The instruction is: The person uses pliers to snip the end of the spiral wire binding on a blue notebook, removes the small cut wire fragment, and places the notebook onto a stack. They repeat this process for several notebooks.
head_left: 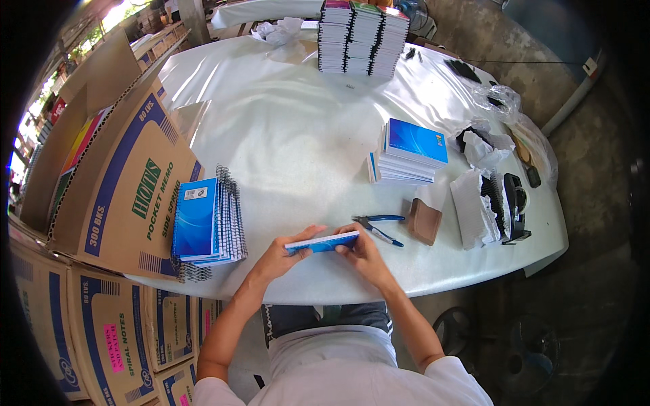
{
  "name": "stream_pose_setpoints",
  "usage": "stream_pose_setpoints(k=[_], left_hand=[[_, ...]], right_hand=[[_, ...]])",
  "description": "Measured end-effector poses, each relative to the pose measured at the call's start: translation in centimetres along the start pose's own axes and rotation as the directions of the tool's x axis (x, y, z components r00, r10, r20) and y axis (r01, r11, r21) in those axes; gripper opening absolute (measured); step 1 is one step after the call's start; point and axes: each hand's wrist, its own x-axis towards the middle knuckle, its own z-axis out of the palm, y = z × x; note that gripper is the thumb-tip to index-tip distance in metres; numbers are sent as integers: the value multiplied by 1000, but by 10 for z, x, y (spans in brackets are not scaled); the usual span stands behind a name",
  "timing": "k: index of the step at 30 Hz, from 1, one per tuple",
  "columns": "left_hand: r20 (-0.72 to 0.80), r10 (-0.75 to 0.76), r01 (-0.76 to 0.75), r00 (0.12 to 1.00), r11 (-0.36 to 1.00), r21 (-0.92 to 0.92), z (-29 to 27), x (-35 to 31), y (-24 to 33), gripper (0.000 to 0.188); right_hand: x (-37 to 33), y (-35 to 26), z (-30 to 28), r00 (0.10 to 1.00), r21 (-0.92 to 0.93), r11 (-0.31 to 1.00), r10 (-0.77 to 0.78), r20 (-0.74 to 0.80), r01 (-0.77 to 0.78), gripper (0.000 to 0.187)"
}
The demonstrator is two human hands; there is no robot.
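Note:
Near the table's front edge I hold a small blue-covered notepad [323, 243] between both hands, tilted so its white page edge faces up. My left hand [276, 258] grips its left end, thumb on the cover side and some fingers stretched out behind. My right hand [366, 258] pinches the right end. No coil shows on this pad. Just beyond my right hand lie blue-handled cutting pliers [380, 229]. To the left stands a pile of blue spiral notebooks [196, 223] with dark wire coils. Farther right is a stack of similar blue pads [414, 142].
A large open carton [128, 183] borders the left side, with more cartons [112, 338] below. A brown block [425, 222], a paper-wrapped bundle of black coils [477, 210] and a black device [517, 208] sit at right. Tall notebook stacks [364, 44] stand at the back of the white-covered table [284, 135].

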Motion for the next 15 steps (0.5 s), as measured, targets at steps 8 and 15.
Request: stream_pose_setpoints(k=[8,15], left_hand=[[-123,425,-14,897,307,952,59,21,79,74],[-72,62,37,995,444,895,59,19,83,50]], right_hand=[[-5,13,-1,999,-140,990,-37,-22,34,32],[7,-106,-179,595,-879,435,-660,-458,-194,16]])
